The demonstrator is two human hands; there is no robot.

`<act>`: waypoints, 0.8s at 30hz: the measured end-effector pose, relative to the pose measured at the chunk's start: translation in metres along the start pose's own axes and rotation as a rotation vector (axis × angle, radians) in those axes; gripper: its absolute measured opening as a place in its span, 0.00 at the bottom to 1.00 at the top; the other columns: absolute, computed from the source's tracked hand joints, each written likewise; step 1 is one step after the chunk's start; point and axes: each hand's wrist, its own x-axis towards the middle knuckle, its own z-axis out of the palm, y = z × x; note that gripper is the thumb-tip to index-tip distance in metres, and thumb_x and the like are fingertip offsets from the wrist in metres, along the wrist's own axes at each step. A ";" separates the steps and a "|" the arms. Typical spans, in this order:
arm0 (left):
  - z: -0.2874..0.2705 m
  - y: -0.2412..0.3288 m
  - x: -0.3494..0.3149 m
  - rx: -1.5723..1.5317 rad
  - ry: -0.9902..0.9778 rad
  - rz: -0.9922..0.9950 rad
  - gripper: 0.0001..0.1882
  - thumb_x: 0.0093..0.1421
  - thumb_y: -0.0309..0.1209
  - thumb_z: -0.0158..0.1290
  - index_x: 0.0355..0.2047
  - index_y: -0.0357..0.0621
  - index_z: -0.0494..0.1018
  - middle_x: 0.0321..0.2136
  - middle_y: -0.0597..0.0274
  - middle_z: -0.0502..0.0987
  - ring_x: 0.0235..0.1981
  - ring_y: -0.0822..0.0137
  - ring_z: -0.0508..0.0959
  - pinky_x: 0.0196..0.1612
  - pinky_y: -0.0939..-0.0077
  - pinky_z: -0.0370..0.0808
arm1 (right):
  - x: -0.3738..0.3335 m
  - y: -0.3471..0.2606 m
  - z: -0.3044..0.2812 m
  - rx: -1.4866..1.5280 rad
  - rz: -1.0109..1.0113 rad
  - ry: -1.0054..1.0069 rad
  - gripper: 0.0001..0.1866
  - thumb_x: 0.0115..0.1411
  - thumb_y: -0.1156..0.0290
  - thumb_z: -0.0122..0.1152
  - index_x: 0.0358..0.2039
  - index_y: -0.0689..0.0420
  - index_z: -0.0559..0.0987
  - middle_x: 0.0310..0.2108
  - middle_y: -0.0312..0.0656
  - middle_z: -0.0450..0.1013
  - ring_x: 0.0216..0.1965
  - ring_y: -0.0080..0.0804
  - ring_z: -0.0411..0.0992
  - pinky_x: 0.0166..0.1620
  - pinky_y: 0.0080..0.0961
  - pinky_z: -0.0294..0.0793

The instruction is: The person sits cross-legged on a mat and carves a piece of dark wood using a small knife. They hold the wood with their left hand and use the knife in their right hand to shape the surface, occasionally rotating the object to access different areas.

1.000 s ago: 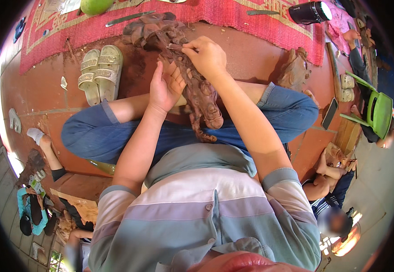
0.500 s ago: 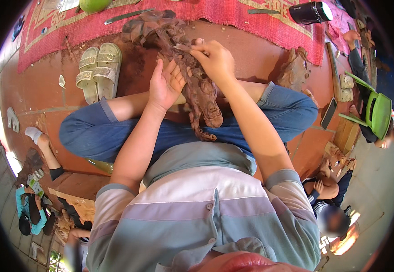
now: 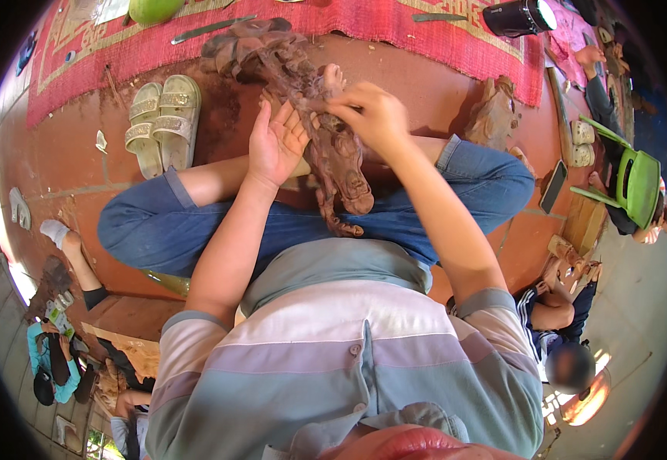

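Note:
A dark reddish-brown carved wooden piece [image 3: 339, 165] lies lengthwise between my bent legs, its knotty far end on the tiled floor and its near end by my lap. My left hand [image 3: 276, 142] is palm up beside its left side, fingers stretched out and lying against the wood. From the right, my right hand [image 3: 375, 115] is bent over the upper middle of the carving, thumb and fingers pinched on a thin brown strip [image 3: 316, 104] laid on the wood. Motion blurs the strip and fingertips, so its material is unclear.
Pale slide sandals [image 3: 166, 123] sit on the left. A red mat [image 3: 379, 19] spans the far side, bearing flat tools, a green fruit [image 3: 153, 9] and a dark cylinder [image 3: 519, 18]. Another carving [image 3: 493, 115], a phone [image 3: 554, 186] and a green chair [image 3: 640, 184] are right. Other people sit around.
My right hand has moved slightly nearer to me and right along the carving, with the strip. My left hand stays almost in place. The whole view has shifted slightly.

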 end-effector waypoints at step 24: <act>-0.008 0.004 -0.003 -0.166 -0.113 -0.057 0.31 0.66 0.49 0.39 0.56 0.32 0.60 0.56 0.48 0.65 0.59 0.55 0.64 0.64 0.62 0.57 | -0.001 0.024 -0.041 -0.115 -0.046 -0.163 0.07 0.53 0.59 0.61 0.30 0.44 0.83 0.31 0.31 0.75 0.34 0.33 0.75 0.36 0.29 0.74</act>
